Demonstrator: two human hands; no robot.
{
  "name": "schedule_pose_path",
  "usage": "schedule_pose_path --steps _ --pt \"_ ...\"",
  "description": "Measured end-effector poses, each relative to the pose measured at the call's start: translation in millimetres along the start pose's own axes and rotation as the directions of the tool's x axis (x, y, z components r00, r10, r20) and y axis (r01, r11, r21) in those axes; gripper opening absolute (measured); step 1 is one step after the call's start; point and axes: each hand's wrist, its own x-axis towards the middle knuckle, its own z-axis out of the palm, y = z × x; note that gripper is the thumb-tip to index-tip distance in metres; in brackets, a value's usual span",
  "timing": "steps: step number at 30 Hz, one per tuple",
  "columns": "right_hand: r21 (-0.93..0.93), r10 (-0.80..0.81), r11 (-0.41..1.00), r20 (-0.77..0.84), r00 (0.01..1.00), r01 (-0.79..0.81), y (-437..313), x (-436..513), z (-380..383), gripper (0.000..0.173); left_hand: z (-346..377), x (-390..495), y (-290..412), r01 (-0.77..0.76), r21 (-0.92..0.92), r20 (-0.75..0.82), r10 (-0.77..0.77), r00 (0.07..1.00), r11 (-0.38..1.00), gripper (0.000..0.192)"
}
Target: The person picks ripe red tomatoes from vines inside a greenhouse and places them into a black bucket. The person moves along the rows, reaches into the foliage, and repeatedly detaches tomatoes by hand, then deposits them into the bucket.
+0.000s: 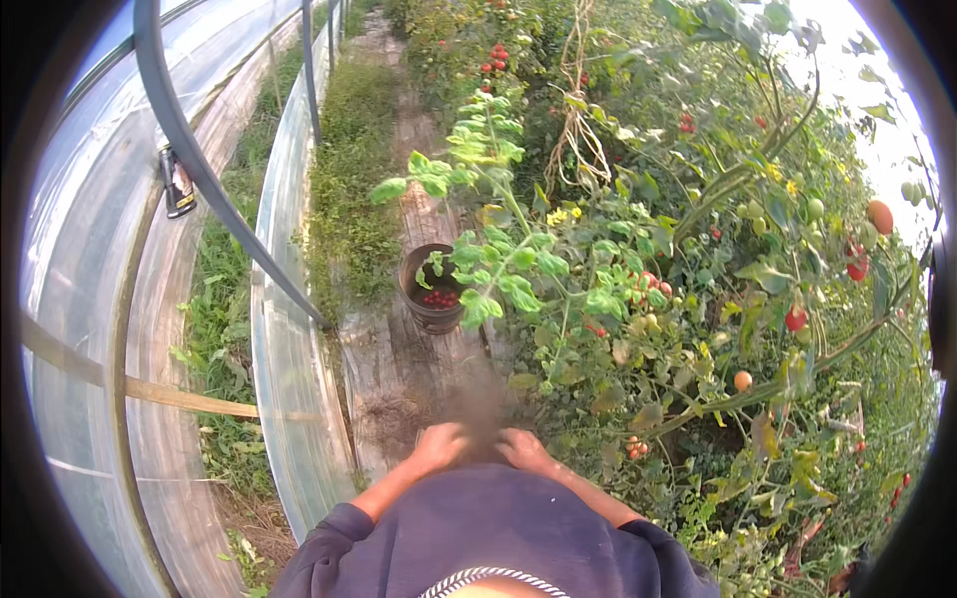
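My left hand point(442, 447) and my right hand point(523, 448) are close together in front of my body, at the hem of a dark blue top point(493, 523). A brownish blur lies between them, and the fingers are partly hidden, so whether either holds anything does not show. Beyond them a dark round bucket point(435, 321) stands on the path, with small red tomatoes point(441, 300) at its bottom. A leafy tomato shoot point(516, 261) hangs partly over the bucket's right side.
Dense tomato plants with red, orange and green fruit point(795, 318) fill the right side. Dry twine point(582, 142) hangs among them. On the left are plastic sheeting point(291, 418), a curved metal hoop point(224, 209) and a dark bottle or can point(178, 183). Low weeds point(355, 187) edge the path.
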Motion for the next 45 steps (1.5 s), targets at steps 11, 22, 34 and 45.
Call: schedule_pose_path --steps 11,22,34,45 --pt "-0.158 -0.364 0.931 -0.389 0.846 0.328 -89 -79 -98 0.027 -108 -74 367 -0.633 -0.451 0.387 0.776 0.497 0.63 0.04" --pt "0.19 -0.546 0.575 -0.635 0.546 0.796 -220 -296 -274 0.018 -23 -117 441 -0.791 -0.61 0.386 0.892 -0.236 0.055 0.025" --pt "-0.087 -0.101 0.955 -0.994 0.036 0.283 -139 -201 -432 0.068 -20 37 520 -0.958 -0.02 0.193 0.941 0.278 0.287 0.03" --pt "0.213 0.031 0.693 -0.963 0.267 0.688 -162 -197 -444 0.017 -6 127 508 -0.781 0.135 0.227 0.748 0.623 0.61 0.041"
